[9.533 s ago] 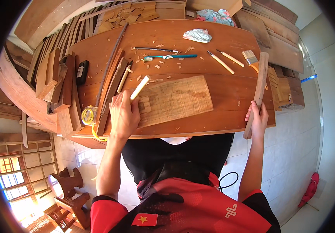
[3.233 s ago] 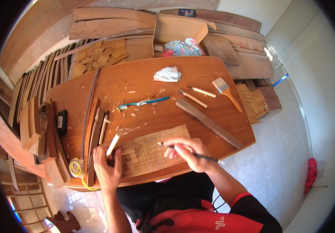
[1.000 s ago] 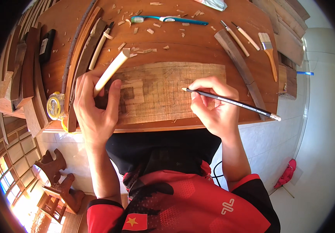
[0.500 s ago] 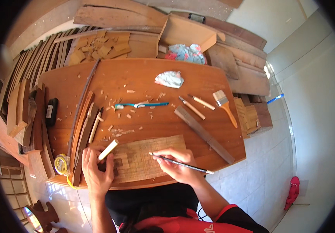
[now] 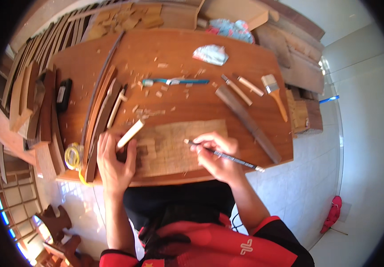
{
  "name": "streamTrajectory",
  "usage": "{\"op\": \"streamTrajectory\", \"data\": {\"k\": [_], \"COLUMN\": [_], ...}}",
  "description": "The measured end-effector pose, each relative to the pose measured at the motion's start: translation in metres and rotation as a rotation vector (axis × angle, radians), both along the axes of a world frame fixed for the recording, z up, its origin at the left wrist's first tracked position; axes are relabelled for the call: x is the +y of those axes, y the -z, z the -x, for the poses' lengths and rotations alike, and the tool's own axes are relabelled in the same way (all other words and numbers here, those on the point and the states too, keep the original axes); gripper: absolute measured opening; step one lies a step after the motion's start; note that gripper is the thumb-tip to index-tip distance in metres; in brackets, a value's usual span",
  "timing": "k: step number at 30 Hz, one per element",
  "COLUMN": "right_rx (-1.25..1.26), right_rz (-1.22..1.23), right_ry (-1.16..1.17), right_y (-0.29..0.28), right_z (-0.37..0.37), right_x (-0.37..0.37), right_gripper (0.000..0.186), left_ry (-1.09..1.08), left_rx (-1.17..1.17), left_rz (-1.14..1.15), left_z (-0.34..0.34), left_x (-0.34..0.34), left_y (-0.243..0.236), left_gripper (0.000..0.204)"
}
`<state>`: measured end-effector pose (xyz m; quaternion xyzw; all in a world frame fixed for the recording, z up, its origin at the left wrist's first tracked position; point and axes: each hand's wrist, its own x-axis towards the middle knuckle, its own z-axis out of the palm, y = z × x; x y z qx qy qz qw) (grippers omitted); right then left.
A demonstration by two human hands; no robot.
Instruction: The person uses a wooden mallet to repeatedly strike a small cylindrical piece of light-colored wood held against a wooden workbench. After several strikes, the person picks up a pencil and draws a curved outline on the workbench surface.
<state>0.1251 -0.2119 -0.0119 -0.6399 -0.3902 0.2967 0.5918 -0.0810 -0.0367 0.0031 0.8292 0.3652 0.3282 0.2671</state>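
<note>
My left hand (image 5: 115, 158) is at the left end of a flat wooden board (image 5: 167, 160), its fingers closed round a tool with a pale round wooden handle (image 5: 131, 133). The handle's tip sticks up past my thumb and forefinger; the tool's other end is hidden in the hand. A squarish patch on the board beside that hand looks cut or marked. My right hand (image 5: 218, 155) pinches a dark pencil (image 5: 232, 157) in a writing grip. Its pale tip points left over the middle of the board; whether it touches the wood I cannot tell.
Wood strips (image 5: 100, 122) and a tape measure (image 5: 73, 155) lie left. Beyond the board are shavings, a teal toothbrush (image 5: 176, 82) and a crumpled cloth (image 5: 210, 54). A dark flat bar (image 5: 248, 124), pale-handled tools (image 5: 237, 90) and a brush (image 5: 275, 95) are on the right.
The whole view has shifted, so the table and both hands appear higher in the picture. Both hands keep their grips and their places relative to the board.
</note>
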Motion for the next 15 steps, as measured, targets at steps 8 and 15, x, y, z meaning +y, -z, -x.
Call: {"op": "streamTrajectory", "data": {"k": [8,15], "right_rx": [-0.002,-0.163], "right_rz": [0.031,0.032], "right_ry": [-0.002,-0.029], "right_y": [-0.009,-0.0054], "right_z": [-0.0032,-0.0099], "right_x": [0.0003,0.0008], "right_gripper": [0.014,0.012], "left_ry": [0.025,0.02], "left_rx": [0.008,0.018], "left_rz": [0.006,-0.002], "left_z": [-0.0031,-0.0038], "left_x": [0.0012,0.0012], "left_y": [0.0001,0.0013], "left_gripper": [0.022,0.02]}}
